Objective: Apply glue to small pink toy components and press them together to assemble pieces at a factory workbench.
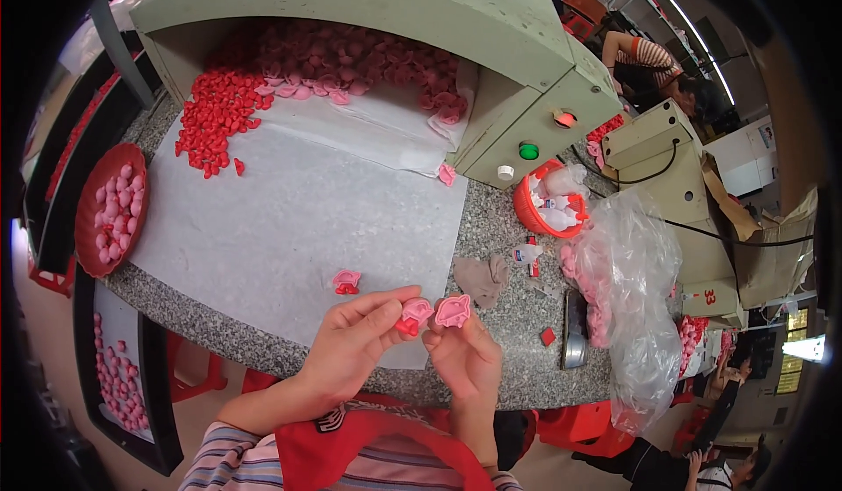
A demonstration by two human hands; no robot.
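Observation:
Near the front edge of the table, my left hand (361, 329) pinches a small pink moulded piece (419, 309) with a red part (407, 325) at its lower side. Close beside it, my right hand (467, 355) grips a hollow pink moulded shell (453, 311) between thumb and fingers, its open side showing. The two pieces are nearly touching; I cannot tell whether they meet. On the white sheet (298, 201) just beyond my left hand lies another pink piece (347, 276) with a red part under it.
Under a green metal hood (351, 0) lie heaps of red pieces (215, 118) and pink shells (351, 57). A red bowl (88, 228) of pink pieces stands left. To the right are an orange basket (526, 206) of bottles, a grey cloth (481, 279), a phone (574, 329) and plastic bags (640, 272).

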